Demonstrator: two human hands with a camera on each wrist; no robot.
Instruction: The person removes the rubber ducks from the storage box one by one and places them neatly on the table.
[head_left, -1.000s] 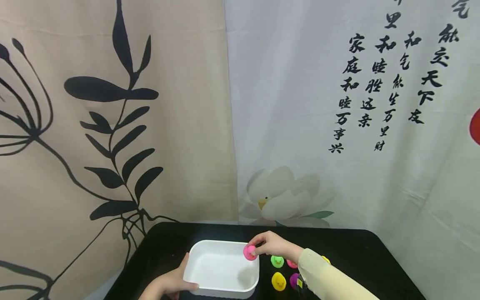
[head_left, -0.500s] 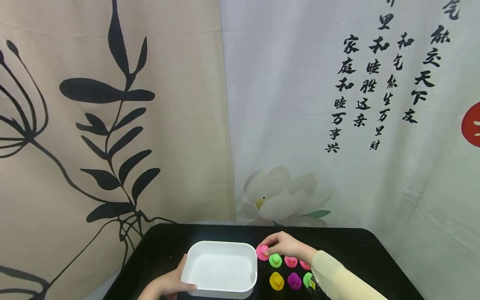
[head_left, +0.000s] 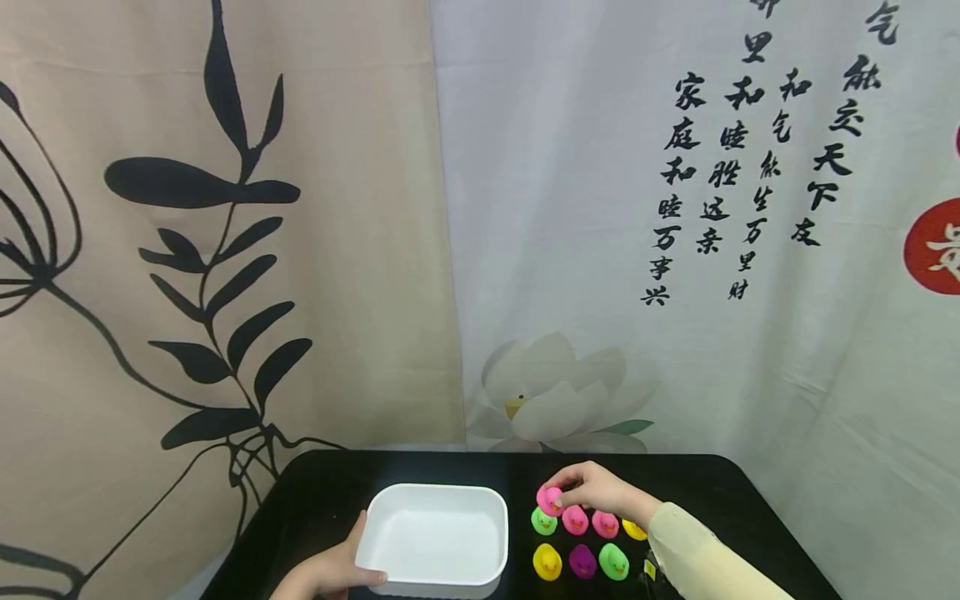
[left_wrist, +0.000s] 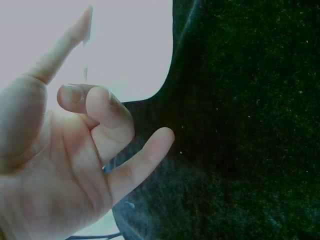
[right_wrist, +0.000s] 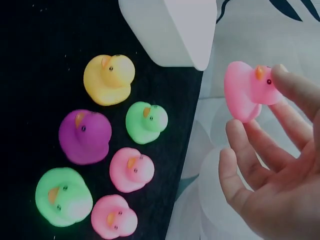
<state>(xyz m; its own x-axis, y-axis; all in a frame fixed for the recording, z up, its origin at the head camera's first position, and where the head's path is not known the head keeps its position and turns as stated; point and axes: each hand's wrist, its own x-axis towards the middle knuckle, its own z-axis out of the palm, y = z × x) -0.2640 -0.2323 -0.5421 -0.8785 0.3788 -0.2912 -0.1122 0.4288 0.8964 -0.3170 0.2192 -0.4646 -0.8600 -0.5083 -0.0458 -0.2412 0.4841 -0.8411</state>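
In the head view, my left hand [head_left: 330, 567] grips the white plastic tub [head_left: 442, 588] at its left side, thumb at the near left corner. The left wrist view shows the left hand's [left_wrist: 60, 155] thumb against the tub and other fingers partly curled. My right hand [head_left: 596, 487] pinches a pink rubber duck [head_left: 547, 500], clearly off the table in the right wrist view. Below the held duck sits a small green duck [head_left: 543, 522]. To its right are a pink duck [head_left: 575, 521], another pink duck [head_left: 605, 525] and a partly hidden yellow duck [head_left: 634, 529].
A nearer row has a yellow duck [head_left: 547, 562], a purple duck [head_left: 582, 562] and a green duck [head_left: 614, 562]. All rest on the black table [head_left: 697, 492], right of the tub. A printed curtain [head_left: 390, 250] hangs behind the table's far edge.
My right hand has carried the pink duck rightward from over the tub's right rim to above the small green duck. More ducks show. The left hand keeps its hold; the head view shifts slightly.
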